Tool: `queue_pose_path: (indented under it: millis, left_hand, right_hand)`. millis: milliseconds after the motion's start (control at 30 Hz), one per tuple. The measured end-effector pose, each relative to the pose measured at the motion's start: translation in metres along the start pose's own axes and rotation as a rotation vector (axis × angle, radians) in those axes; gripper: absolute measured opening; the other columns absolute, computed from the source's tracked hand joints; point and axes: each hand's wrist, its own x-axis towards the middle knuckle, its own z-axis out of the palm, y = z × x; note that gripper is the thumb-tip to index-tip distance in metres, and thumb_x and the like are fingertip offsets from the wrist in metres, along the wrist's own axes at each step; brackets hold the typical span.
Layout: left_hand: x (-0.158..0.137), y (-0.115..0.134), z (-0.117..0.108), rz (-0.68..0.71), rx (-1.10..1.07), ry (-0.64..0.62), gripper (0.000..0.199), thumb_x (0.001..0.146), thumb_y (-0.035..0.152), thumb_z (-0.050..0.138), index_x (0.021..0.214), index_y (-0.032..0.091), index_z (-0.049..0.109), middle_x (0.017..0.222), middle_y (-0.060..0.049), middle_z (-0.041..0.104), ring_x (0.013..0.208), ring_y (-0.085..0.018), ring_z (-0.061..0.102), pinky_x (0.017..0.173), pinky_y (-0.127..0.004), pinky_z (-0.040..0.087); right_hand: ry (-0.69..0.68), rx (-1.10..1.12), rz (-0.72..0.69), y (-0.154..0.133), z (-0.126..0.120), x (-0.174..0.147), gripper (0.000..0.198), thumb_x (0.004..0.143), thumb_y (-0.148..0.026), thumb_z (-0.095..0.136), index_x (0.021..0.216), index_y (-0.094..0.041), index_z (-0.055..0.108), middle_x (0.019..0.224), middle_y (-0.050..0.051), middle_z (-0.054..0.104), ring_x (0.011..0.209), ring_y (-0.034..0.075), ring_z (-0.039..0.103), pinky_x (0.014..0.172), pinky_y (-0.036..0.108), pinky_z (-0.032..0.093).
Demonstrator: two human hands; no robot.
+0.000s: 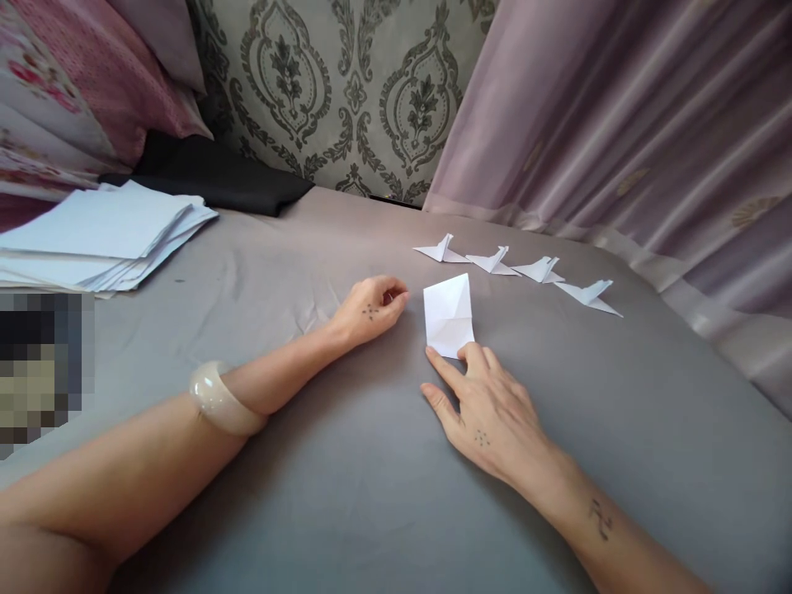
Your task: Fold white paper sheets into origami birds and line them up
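A small folded sheet of white paper (448, 315) lies on the grey cloth, with crease lines across its face. My right hand (488, 404) is at its near edge, palm down, fingers spread and fingertips touching the paper's lower corners. To the left of the paper, and apart from it, my left hand (373, 310) rests with its fingers curled in and thumb against them. Nothing shows between those fingers. Behind the paper stand several folded white paper birds (493, 261) in a slanting row.
A stack of white paper sheets (105, 227) lies at the left, beside a black cloth (216, 173). A pinkish curtain (594, 124) hangs along the right. The grey cloth (346, 495) has wrinkles left of centre. A patterned panel (355, 95) rises behind.
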Motion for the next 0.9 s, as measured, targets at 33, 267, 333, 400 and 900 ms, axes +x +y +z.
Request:
queue_pose_path:
  millis: [33,267,333,400,900]
  left_hand:
    - [0.003,-0.003,0.000,0.022,-0.016,0.005,0.025,0.083,0.028,0.050,0.096,0.014,0.066,0.082,-0.004,0.067,0.070,-0.014,0.058,0.065,-0.026,0.046]
    - [0.031,0.007,-0.001,0.302,0.000,-0.065,0.049,0.071,0.009,0.044,0.119,0.013,0.056,0.122,-0.012,0.061,0.107,-0.021,0.056,0.086,-0.035,0.051]
    - [0.037,0.022,0.003,0.491,0.114,-0.120,0.057,0.067,0.005,0.042,0.122,0.016,0.054,0.126,-0.010,0.060,0.118,-0.023,0.050,0.095,-0.039,0.047]
    - [0.042,0.038,0.010,0.685,0.276,-0.200,0.063,0.063,0.001,0.042,0.122,0.018,0.056,0.127,-0.008,0.060,0.127,-0.025,0.043,0.104,-0.044,0.038]
    - [0.040,0.070,0.007,0.919,0.836,-0.280,0.017,0.087,0.017,0.050,0.085,0.017,0.067,0.087,-0.006,0.065,0.090,-0.021,0.056,0.103,-0.049,0.027]
  right_hand:
    - [0.010,0.016,-0.003,0.002,0.001,-0.002,0.048,0.095,-0.046,0.037,0.136,-0.026,0.052,0.107,0.012,0.055,0.100,0.027,0.054,0.076,0.041,0.049]
    - [0.050,0.136,-0.009,0.009,0.000,-0.008,0.036,0.096,-0.037,0.037,0.111,-0.016,0.061,0.106,0.011,0.058,0.095,0.024,0.055,0.072,0.038,0.049]
    - [0.069,0.174,-0.001,0.010,0.000,-0.009,0.033,0.096,-0.035,0.038,0.108,-0.015,0.061,0.107,0.011,0.058,0.095,0.024,0.055,0.074,0.039,0.050]
    - [0.089,0.212,0.017,0.011,0.002,-0.011,0.032,0.096,-0.033,0.038,0.108,-0.014,0.061,0.111,0.011,0.057,0.098,0.024,0.055,0.077,0.039,0.050]
    - [0.195,0.168,0.089,0.027,0.009,-0.022,0.026,0.094,-0.026,0.041,0.095,-0.014,0.064,0.106,0.011,0.058,0.099,0.023,0.057,0.075,0.035,0.047]
